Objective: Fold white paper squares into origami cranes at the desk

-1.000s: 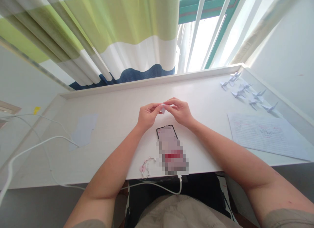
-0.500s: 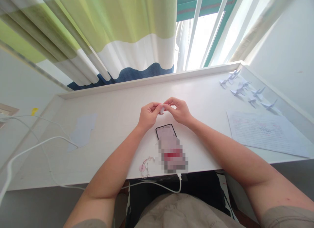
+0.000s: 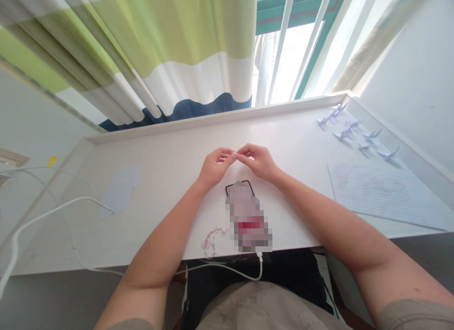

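Above the middle of the white desk, my left hand (image 3: 215,166) and my right hand (image 3: 258,160) meet at the fingertips. Between them they pinch a small piece of white folded paper (image 3: 234,153), mostly covered by thumbs and forefingers. Both hands are closed on it. Just below them lies a phone (image 3: 244,212) with its screen up and largely blurred, plugged into a white cable (image 3: 260,266). A beaded charm strap (image 3: 211,242) rests to the left of the phone.
Several folded paper cranes (image 3: 349,130) stand at the back right of the desk (image 3: 170,155). In front of them lie written sheets of lined paper (image 3: 381,190). Loose white paper (image 3: 122,188) is at the left, with a white cord (image 3: 53,209) across it. Curtains (image 3: 170,37) hang behind.
The fingertips have shifted slightly around the paper, and less of it shows below the thumbs. The forearms stay nearly where they were.
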Available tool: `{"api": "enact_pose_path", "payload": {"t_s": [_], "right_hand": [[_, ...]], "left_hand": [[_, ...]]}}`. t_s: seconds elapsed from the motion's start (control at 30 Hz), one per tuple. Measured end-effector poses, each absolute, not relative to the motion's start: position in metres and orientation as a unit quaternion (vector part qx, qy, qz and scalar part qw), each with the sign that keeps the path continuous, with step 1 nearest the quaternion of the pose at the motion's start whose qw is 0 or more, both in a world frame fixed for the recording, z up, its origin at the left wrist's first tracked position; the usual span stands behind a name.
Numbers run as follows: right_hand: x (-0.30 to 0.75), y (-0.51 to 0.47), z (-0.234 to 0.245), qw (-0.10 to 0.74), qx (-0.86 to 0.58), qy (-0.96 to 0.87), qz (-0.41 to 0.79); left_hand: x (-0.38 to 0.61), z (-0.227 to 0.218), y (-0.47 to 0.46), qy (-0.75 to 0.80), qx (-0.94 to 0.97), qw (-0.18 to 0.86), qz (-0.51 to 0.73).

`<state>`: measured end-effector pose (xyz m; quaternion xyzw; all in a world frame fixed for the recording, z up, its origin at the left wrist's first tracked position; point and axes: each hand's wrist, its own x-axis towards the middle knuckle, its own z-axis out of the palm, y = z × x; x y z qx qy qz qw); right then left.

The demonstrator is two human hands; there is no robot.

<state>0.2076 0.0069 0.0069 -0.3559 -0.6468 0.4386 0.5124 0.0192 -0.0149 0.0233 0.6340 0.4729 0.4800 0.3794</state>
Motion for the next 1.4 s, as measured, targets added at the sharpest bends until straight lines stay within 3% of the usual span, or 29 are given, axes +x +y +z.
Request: {"api": "enact_pose_path", "payload": {"t_s": [0.13, 0.23, 0.33, 0.63, 0.9, 1.17, 1.4], "right_hand": [[0.206, 0.009, 0.003, 0.575, -0.346, -0.598, 0.438], [0.206, 0.004, 0.004, 0.574, -0.348, -0.644, 0.368], [0.205, -0.001, 0.007, 0.559, -0.321, -0.698, 0.312], [0.201, 0.0, 0.004, 0.525, -0.348, -0.663, 0.404], [0.203, 0.003, 0.006, 0.534, -0.33, -0.594, 0.503], [0.202, 0.006, 0.002, 0.551, -0.353, -0.562, 0.506], [0.199, 0.007, 0.001, 0.566, -0.347, -0.544, 0.513]], "left_hand": [[0.021, 0.022, -0.013, 0.499, 0.554, 0.406, 0.528], [0.023, 0.022, -0.013, 0.466, 0.519, 0.495, 0.518], [0.025, 0.02, -0.013, 0.439, 0.513, 0.52, 0.523], [0.026, 0.012, -0.01, 0.451, 0.542, 0.413, 0.577], [0.024, 0.014, -0.012, 0.451, 0.569, 0.39, 0.566], [0.024, 0.014, -0.014, 0.457, 0.601, 0.333, 0.565], [0.029, 0.013, -0.012, 0.446, 0.56, 0.356, 0.6]]}}
